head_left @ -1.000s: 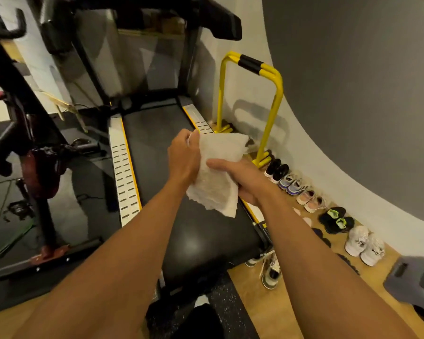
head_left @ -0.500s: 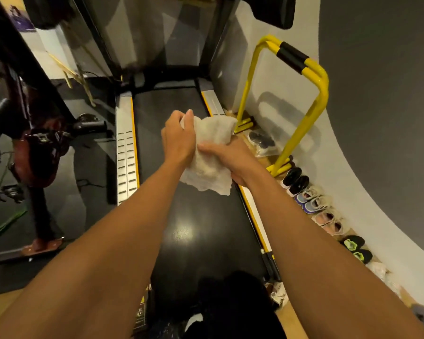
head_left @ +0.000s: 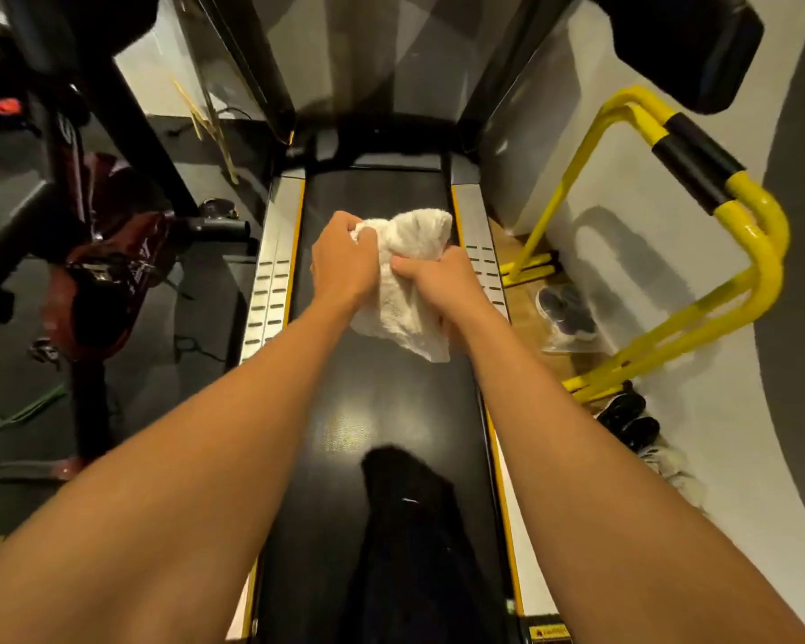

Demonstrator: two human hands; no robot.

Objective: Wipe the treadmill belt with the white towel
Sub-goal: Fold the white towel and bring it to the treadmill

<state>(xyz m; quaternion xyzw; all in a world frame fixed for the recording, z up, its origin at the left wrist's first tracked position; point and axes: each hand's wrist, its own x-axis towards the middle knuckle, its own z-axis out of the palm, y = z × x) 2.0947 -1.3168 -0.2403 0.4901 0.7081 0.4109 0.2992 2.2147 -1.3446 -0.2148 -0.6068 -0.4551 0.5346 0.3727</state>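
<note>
- Down the middle of the view, the black treadmill belt (head_left: 391, 402) runs away from the person toward the machine's dark uprights, with a dull patch of glare partway along it.
- Left of the belt, well apart from it on the dark floor, stands a black and maroon exercise bike (head_left: 98, 281).
- Right of the belt, against the pale wall, stands a yellow tube frame (head_left: 758, 271) with a black sleeve on its top bar.
- Along the belt's two long edges lie silver slotted strips, each with a yellow line on its belt side: the left side rail (head_left: 270, 281) and the right side rail (head_left: 479, 244).
- Over the near end of the belt, a leg in dark cloth (head_left: 405, 541) covers part of the surface.
- Over the far half of the belt, the white towel (head_left: 410, 290) is bunched between both hands. Its top is puffed up and one loose corner hangs down toward the belt. Whether that corner touches the belt cannot be told.
- Toward the belt's left edge, the left hand (head_left: 342, 267) grips the towel's left side, its fingers curled tight into the cloth.
- Toward the belt's right edge, the right hand (head_left: 442, 285) holds the towel's right side. The thumb is pressed across the front and the fingers are wrapped behind, mostly hidden.
- Right of the belt, at the foot of the yellow frame, a bagged pair of shoes (head_left: 568, 313) lies on the wooden floor.
- Right of the belt and nearer the person, dark shoes (head_left: 628, 416) sit by the wall.
</note>
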